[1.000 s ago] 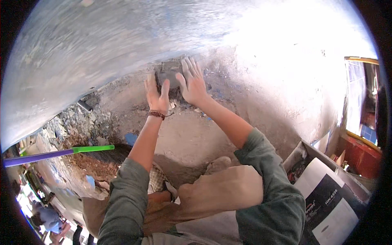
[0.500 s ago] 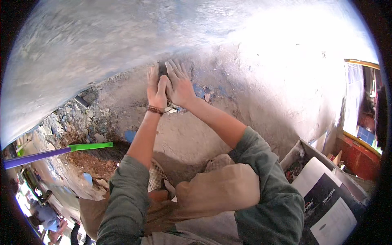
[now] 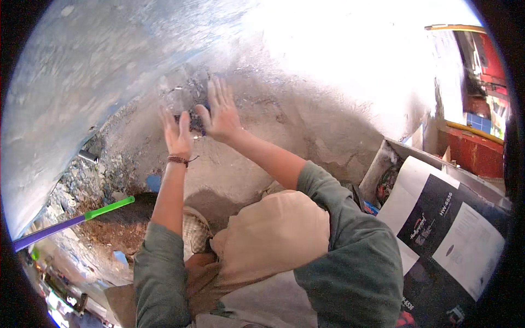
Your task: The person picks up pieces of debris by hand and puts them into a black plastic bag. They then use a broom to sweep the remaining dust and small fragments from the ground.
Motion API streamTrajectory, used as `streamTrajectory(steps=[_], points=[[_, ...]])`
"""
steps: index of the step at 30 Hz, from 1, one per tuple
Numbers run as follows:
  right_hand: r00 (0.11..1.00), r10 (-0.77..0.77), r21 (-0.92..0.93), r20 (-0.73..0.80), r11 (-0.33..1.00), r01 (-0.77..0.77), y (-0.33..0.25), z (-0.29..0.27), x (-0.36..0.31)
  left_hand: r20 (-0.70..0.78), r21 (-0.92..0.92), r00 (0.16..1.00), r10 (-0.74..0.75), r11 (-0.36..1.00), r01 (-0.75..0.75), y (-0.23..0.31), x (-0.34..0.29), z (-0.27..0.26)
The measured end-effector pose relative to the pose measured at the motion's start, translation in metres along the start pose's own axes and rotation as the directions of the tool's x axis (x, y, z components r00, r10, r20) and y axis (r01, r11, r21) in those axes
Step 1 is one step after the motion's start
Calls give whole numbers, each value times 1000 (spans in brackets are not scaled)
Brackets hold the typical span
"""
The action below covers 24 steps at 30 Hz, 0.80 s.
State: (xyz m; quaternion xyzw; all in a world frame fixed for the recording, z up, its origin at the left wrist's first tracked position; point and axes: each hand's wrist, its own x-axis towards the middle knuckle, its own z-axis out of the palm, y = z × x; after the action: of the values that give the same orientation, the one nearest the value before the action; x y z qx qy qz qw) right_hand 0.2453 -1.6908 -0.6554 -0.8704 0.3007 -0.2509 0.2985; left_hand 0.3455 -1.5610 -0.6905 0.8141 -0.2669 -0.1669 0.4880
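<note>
My left hand [image 3: 177,134], with a brown bracelet at the wrist, is stretched out low over the dusty floor, fingers extended and holding nothing. To its right my right hand [image 3: 222,113] lies open, its thumb spread away from the fingers. Both hands are pale with dust. Between them and just beyond sits a small scatter of dark and bluish debris [image 3: 192,119]. Whether the palms touch the floor or the debris, I cannot tell.
A rough pale wall [image 3: 98,60] curves along the far left. Paint chips [image 3: 71,186] and a short dark cylinder [image 3: 88,157] lie at its foot. A purple and green pole [image 3: 104,209] crosses the left. An open box [image 3: 377,164] with printed black-and-white cardboard [image 3: 432,218] stands right.
My hands have moved apart from their close, nearly touching position, uncovering debris between them. The whole view has shifted, so the box and pole sit further left or higher.
</note>
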Motion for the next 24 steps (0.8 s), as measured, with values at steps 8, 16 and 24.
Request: streamTrajectory(steps=[8, 16, 24], points=[[989, 24, -450, -148, 889, -89, 42, -44, 11, -335, 220, 882, -331, 883, 414, -3, -54, -49], [985, -158, -34, 68, 986, 160, -1, -5, -11, -103, 343, 975, -195, 913, 219, 40, -77, -24], [940, -255, -161, 225, 942, 295, 13, -7, -18, -486, 534, 836, -254, 670, 515, -10, -104, -51]])
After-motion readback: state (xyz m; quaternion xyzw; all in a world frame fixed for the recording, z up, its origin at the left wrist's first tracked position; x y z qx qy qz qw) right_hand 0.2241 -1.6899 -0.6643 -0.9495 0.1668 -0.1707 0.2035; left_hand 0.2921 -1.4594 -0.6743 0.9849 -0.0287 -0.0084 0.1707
